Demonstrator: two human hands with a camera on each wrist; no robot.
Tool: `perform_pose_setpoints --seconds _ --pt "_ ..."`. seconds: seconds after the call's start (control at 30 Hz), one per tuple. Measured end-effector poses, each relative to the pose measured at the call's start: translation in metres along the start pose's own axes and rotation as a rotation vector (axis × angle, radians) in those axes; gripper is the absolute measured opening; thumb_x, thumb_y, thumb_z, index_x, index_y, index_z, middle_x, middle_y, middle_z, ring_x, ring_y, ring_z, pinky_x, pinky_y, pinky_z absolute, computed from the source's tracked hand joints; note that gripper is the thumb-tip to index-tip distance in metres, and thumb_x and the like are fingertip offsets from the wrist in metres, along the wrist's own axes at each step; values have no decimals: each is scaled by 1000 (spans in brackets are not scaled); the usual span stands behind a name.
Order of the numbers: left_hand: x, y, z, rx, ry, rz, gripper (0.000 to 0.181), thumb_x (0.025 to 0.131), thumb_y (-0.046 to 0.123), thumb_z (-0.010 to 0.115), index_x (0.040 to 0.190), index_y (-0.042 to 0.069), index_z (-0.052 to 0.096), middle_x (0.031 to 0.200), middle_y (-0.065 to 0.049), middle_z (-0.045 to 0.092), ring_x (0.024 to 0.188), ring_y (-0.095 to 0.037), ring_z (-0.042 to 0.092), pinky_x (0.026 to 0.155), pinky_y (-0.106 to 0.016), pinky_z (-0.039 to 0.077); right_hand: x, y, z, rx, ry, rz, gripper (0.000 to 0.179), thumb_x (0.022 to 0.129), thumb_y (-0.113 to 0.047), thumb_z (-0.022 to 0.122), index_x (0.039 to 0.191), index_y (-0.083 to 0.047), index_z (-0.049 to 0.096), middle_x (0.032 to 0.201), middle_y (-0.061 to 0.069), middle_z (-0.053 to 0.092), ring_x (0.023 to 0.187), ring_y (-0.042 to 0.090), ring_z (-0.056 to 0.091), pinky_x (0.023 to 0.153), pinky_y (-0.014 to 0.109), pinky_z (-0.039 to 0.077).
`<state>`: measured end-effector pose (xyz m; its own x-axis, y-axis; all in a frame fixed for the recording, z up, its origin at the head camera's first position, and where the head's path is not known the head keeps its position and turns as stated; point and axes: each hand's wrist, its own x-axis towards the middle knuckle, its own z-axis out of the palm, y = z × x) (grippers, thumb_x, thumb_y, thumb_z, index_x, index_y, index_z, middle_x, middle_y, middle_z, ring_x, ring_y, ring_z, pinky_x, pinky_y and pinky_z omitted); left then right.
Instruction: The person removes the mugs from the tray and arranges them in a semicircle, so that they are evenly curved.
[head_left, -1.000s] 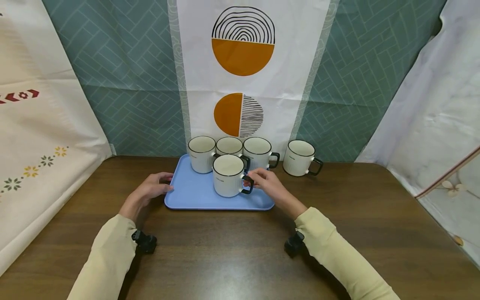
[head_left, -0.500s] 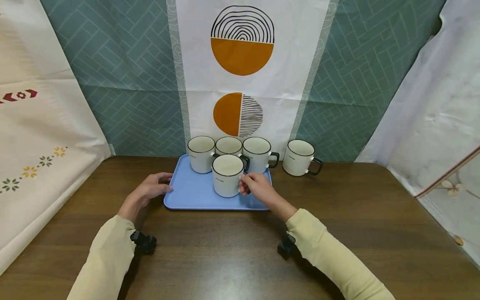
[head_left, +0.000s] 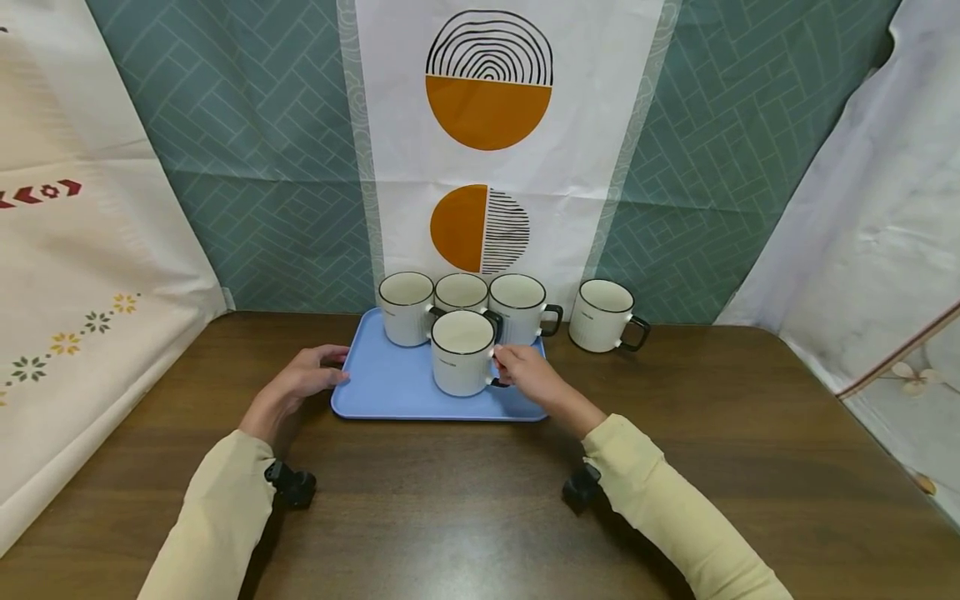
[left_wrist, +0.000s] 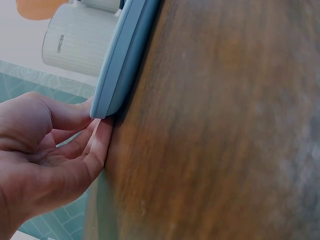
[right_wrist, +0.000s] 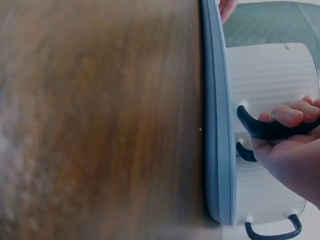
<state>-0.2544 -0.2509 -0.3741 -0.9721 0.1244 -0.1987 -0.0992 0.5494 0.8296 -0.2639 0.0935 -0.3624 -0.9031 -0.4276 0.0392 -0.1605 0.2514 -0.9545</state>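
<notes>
A blue rectangular tray bears three white dark-rimmed mugs along its back: left, middle and right. In front of them a similar mug stands upright. My right hand grips its black handle, fingers curled through it in the right wrist view. At the tray's left side, my left hand pinches the edge. The left wrist view puts the thumb on the rim and the fingers low beside it, against the wooden table.
One more white mug stands on the brown wooden table, right of the tray, its handle facing right. Patterned cloth hangs behind the table's back edge. Pale cloths hang at the left and right.
My right fingers have closed further round the front mug's handle, which showed more fully a second ago. The left hand and the tray stay put.
</notes>
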Motion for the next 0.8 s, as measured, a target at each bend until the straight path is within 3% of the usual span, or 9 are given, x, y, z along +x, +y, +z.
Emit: perform_pose_setpoints --seconds 0.2,0.43,0.6,0.8 --pt "0 0 1 -21 -5 23 55 93 1 54 140 -16 31 137 -35 36 115 -38 43 97 -47 43 -6 -2 -1 15 25 -12 35 105 -12 34 79 8 46 62 0 31 59 14 28 59 25 24" --pt "0 -1 0 -53 -6 39 56 92 -1 54 140 -18 30 136 -35 38 112 -35 47 91 -39 47 -20 -19 -11 62 66 -38 35 105 -13 33 78 4 46 61 0 30 60 15 31 63 27 29" --pt "1 -2 0 -50 -6 34 55 92 0 53 140 -17 31 136 -35 38 112 -35 47 92 -41 47 -30 -39 -30 98 94 -90 33 105 -13 33 79 1 46 65 3 34 65 16 36 66 29 34" --pt "1 -2 0 -36 -11 31 55 93 0 53 140 -16 31 136 -35 37 111 -36 47 94 -45 45 -38 -66 -67 77 184 -158 33 105 -14 32 78 2 44 66 3 35 65 13 37 66 28 35"
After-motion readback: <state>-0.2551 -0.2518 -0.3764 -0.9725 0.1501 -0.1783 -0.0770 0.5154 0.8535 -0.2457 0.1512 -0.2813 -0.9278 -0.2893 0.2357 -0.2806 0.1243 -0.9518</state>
